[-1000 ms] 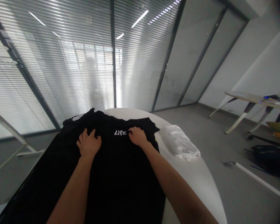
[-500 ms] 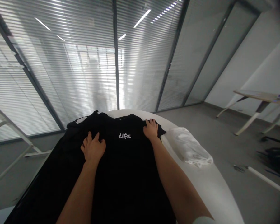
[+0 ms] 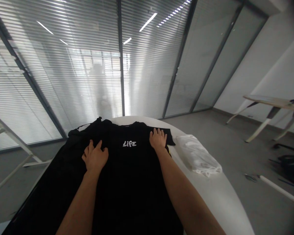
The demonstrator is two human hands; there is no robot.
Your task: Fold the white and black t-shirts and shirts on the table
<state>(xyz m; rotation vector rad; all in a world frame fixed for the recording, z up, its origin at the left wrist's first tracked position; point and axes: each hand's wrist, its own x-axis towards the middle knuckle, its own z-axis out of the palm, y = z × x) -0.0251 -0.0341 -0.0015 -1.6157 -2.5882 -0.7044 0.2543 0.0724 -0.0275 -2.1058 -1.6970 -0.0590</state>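
A black T-shirt [image 3: 127,186] lies spread on a round white counter [image 3: 212,195], its collar [image 3: 128,125] toward the far edge and its body running toward the person and out of the bottom of the view. The cloth looks soft and matte, with rumpled folds near the far shoulder on the left of the view, and a short sleeve [image 3: 169,137] juts out on the right. Just below the collar, white block lettering [image 3: 129,144] reads "LIFE"; no other writing can be read. Both bare hands rest palm-down on the shirt, one on each side of the lettering. The left hand [image 3: 95,158] sits lower, with its fingers [image 3: 98,145] spread and slightly bent against the fabric. The right hand [image 3: 158,138] lies near the sleeve, with its fingers [image 3: 158,132] spread and flatter. Both hands are open, and neither visibly pinches a fold. Just beside the shirt on the right, a crumpled, translucent white plastic bundle [image 3: 198,155] lies on the counter. Beyond the counter stand glass partitions with slatted blinds [image 3: 63,65], while a white rod [image 3: 279,191] lies on the grey floor [image 3: 235,140].
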